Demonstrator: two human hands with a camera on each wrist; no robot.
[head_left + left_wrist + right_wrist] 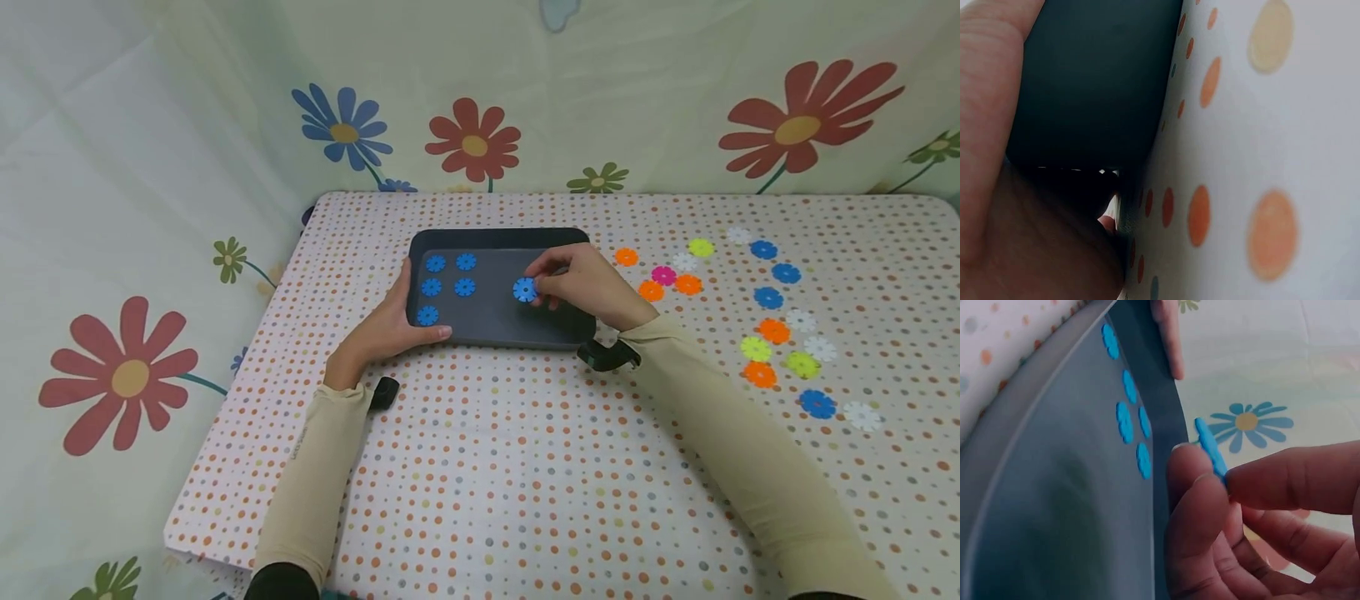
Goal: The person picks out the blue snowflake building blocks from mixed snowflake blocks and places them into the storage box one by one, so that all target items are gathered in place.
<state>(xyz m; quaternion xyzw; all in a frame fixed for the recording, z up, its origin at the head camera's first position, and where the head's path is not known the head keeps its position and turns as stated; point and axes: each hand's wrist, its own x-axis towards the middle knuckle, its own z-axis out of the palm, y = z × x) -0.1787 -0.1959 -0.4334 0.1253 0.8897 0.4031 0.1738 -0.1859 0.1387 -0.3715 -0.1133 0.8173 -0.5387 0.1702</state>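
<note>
Between the thumb and fingers of my right hand [588, 283], a blue notched disc [525, 289] is pinched above the right half of a dark grey baking tray [495, 327]. The right wrist view shows this held disc [1211, 449] nearly edge-on at the fingertips. My left hand [386, 325] grips the tray's near left corner, its thumb over the front rim and its fingers along the left side. Inside the tray, several blue discs [465, 287] lie flat in two columns at the left. In the left wrist view the tray's dark outer wall [1097, 81] rises beside the thumb.
To the right of the tray, loose notched discs are scattered on the dotted tablecloth [495, 467]: orange [761, 374], white [862, 415], yellow [803, 364], pink [663, 275] and blue [817, 404]. A flower-printed curtain [645, 83] hangs behind the table and along its left.
</note>
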